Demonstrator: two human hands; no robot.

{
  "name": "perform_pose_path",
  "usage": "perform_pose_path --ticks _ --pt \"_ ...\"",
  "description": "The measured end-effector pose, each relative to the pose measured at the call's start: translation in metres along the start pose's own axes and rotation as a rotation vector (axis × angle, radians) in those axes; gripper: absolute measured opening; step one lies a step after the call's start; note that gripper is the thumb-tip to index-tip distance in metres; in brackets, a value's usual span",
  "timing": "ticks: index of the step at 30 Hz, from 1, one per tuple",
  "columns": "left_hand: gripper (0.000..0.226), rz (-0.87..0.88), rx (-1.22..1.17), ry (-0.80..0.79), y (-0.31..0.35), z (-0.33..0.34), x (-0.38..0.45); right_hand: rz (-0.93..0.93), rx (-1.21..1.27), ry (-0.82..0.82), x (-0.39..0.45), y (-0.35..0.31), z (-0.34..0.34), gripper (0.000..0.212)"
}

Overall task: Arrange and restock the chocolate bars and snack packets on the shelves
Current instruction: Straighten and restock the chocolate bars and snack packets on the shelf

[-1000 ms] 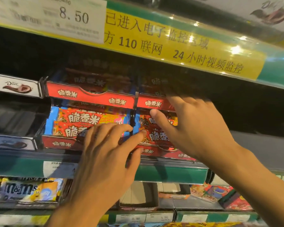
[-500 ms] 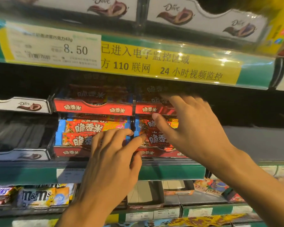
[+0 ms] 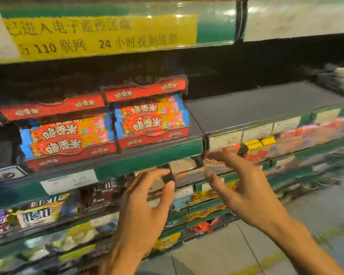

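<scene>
Two red display boxes stand side by side on the middle shelf, each stacked with orange-and-blue chocolate bars: the left box and the right box. More red boxes sit on top of them. My left hand and my right hand hover below that shelf, away from the boxes, fingers spread and loosely bent, holding nothing. The frame is blurred by motion.
Right of the boxes the grey shelf board is bare. A yellow notice strip runs along the shelf above. Lower shelves hold M&M's packets, yellow boxes and other snacks. Grey floor lies lower right.
Both hands have come off the chocolate bars and dropped below the shelf edge. The view has swung to the right, so the red boxes now sit left of centre.
</scene>
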State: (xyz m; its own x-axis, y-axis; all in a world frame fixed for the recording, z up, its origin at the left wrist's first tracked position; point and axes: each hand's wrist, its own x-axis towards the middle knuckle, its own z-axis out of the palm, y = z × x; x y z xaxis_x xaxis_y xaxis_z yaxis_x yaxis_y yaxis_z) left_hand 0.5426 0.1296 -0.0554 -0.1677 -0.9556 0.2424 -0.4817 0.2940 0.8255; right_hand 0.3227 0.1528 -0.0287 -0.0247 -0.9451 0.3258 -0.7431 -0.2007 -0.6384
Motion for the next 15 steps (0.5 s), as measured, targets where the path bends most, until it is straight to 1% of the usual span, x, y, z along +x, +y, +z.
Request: perform_pose_path --ticks 2,6,11,15 --pt "0.025 -0.077 -0.041 -0.097 -0.004 0.023 0.0 0.126 0.034 -0.006 -0.022 0.027 -0.004 0.035" --pt "0.025 -0.131 -0.1 -0.213 -0.002 0.072 0.001 0.341 0.097 0.036 -0.062 0.078 -0.017 0.048" --pt "0.026 -0.167 -0.148 -0.33 0.024 0.141 -0.001 0.468 0.161 0.102 -0.104 0.132 -0.049 0.043" --pt "0.031 -0.131 -0.183 -0.417 0.058 0.207 0.001 0.549 0.164 0.193 -0.128 0.179 -0.087 0.039"
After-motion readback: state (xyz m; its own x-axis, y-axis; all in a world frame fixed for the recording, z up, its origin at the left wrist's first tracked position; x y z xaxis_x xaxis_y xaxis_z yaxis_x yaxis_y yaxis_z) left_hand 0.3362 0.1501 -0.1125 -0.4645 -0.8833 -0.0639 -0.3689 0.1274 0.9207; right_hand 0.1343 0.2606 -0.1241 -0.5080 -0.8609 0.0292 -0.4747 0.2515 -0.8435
